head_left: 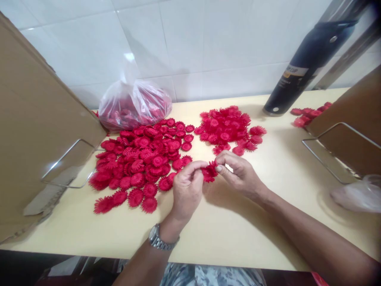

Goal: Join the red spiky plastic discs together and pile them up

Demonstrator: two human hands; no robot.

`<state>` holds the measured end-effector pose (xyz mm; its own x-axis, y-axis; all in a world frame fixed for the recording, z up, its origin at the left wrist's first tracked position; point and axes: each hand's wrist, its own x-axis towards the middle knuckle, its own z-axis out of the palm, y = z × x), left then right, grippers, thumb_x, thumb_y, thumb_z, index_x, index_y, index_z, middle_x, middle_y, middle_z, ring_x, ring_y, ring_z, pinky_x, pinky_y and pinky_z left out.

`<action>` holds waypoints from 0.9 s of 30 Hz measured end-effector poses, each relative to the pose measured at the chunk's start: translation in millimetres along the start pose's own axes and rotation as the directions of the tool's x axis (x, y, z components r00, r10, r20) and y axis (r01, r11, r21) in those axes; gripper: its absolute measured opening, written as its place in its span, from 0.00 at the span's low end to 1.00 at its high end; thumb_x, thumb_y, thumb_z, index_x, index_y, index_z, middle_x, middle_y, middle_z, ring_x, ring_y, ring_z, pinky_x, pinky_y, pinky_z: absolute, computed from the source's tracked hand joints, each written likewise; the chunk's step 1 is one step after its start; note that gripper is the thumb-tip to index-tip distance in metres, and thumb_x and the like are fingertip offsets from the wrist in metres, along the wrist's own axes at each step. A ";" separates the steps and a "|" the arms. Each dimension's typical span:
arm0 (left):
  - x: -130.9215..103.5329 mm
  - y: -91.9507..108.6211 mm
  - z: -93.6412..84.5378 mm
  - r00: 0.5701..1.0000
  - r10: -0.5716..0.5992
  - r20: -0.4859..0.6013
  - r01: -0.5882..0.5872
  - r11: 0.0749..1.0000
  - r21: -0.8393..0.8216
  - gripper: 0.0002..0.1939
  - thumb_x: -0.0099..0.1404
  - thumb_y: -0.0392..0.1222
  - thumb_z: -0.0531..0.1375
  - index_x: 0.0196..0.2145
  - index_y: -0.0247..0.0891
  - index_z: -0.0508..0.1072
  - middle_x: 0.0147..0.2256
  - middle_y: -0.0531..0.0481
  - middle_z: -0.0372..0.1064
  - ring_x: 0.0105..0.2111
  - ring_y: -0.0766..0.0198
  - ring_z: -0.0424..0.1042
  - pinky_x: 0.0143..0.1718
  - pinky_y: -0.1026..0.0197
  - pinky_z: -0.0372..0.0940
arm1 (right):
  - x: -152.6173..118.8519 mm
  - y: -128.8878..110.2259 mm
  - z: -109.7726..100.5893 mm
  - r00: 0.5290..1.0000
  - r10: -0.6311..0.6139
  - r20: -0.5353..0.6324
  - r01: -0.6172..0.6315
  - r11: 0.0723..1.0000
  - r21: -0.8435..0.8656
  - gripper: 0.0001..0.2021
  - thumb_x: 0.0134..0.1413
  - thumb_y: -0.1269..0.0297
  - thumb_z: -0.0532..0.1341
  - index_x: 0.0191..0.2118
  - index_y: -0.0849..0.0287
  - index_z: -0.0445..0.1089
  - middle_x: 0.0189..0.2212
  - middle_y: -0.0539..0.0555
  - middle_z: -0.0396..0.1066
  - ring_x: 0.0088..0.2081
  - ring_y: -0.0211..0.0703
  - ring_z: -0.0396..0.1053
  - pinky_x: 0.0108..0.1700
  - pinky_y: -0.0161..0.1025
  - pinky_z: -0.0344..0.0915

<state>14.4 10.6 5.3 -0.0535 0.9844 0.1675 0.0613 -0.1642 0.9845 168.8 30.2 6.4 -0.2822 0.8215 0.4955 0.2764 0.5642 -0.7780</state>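
Between my two hands, just above the table, is a red artificial flower piece (209, 172) with fringed petals. My left hand (188, 190), with a metal watch on its wrist, is closed on the left side of it. Thumb and forefinger of my right hand (238, 171) pinch its right edge. Whether it is one piece or several stacked layers, I cannot tell. To the left spreads a large pile of dark red round flower pieces (143, 155). Behind my hands lies a smaller heap of brighter red, looser-petalled flowers (224, 127).
A tied clear plastic bag (133, 105) of red pieces leans near the tiled wall. Cardboard panels (38, 119) with wire stands flank both sides. A dark bottle (303, 67) stands at the back right, near more red flowers (309, 114). A clear plastic item (358, 194) lies right.
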 end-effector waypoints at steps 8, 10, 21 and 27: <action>-3.4 2.3 -3.8 0.994 0.083 -0.064 -0.083 0.997 -0.007 0.09 0.58 0.30 0.54 0.28 0.38 0.72 0.22 0.56 0.65 0.22 0.72 0.62 0.23 0.69 0.57 | 0.2 8.4 7.6 0.934 0.356 -0.042 -0.317 0.873 0.370 0.14 0.53 0.52 0.59 0.26 0.58 0.63 0.22 0.48 0.61 0.25 0.36 0.58 0.29 0.36 0.57; -2.1 5.1 -5.6 0.989 0.091 -0.118 -0.094 0.995 -0.020 0.09 0.58 0.30 0.53 0.28 0.38 0.72 0.21 0.57 0.64 0.20 0.73 0.59 0.21 0.69 0.55 | 2.7 10.4 1.0 0.908 0.385 -0.164 -0.294 0.867 0.403 0.15 0.52 0.52 0.60 0.24 0.58 0.63 0.20 0.47 0.60 0.23 0.35 0.57 0.27 0.35 0.55; 5.5 9.3 -3.1 0.978 -0.124 0.167 0.134 0.990 -0.052 0.04 0.59 0.36 0.54 0.29 0.37 0.68 0.20 0.58 0.60 0.19 0.72 0.57 0.20 0.69 0.53 | 6.4 -8.3 -3.7 0.916 0.394 0.080 -0.385 0.801 0.458 0.15 0.50 0.51 0.62 0.27 0.59 0.65 0.21 0.46 0.63 0.23 0.33 0.60 0.29 0.34 0.60; 3.7 13.0 -2.8 0.969 -0.048 0.241 0.047 0.999 0.007 0.06 0.58 0.38 0.57 0.24 0.36 0.67 0.20 0.56 0.62 0.22 0.71 0.61 0.24 0.68 0.57 | 2.5 -5.3 -3.1 0.915 0.359 0.183 -0.403 0.814 0.419 0.16 0.53 0.51 0.59 0.27 0.60 0.66 0.23 0.48 0.63 0.26 0.35 0.61 0.31 0.36 0.60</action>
<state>12.2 12.0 18.9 0.1856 0.9772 0.1030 0.0657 -0.1169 0.9910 169.5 29.5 13.0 -0.3275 0.9392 0.1035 -0.0462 0.0935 -0.9945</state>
